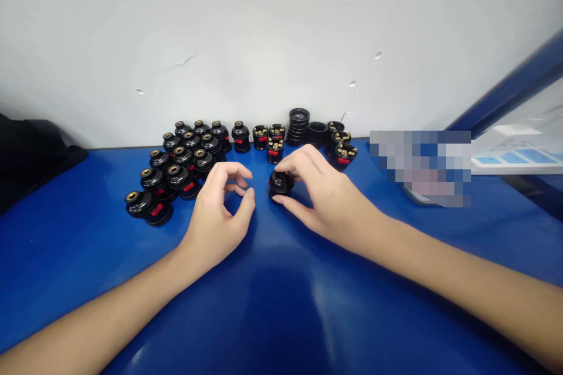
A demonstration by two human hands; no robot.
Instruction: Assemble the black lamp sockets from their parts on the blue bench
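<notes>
My right hand (316,187) grips a black lamp holder (280,181) between thumb and fingers, upright at the middle of the blue table. Part of its top is hidden by the fingers. To the left of it, my left hand (224,202) is curled with thumb and fingers apart, holding nothing. Just beyond my left hand stand several closed lamp holders (152,206) in rows, with brass-ringed necks and red tabs. Behind the held one is an open lamp holder base (275,151) with brass contacts showing, and two more like it stand close by.
Further open bases (343,156) stand back right, beside a stack of black rings (299,126) and a loose ring (317,132). A pale wall (264,41) borders the blue table (281,304). On the right lies a pixelated object (422,170); dark cloth (30,158) is far left.
</notes>
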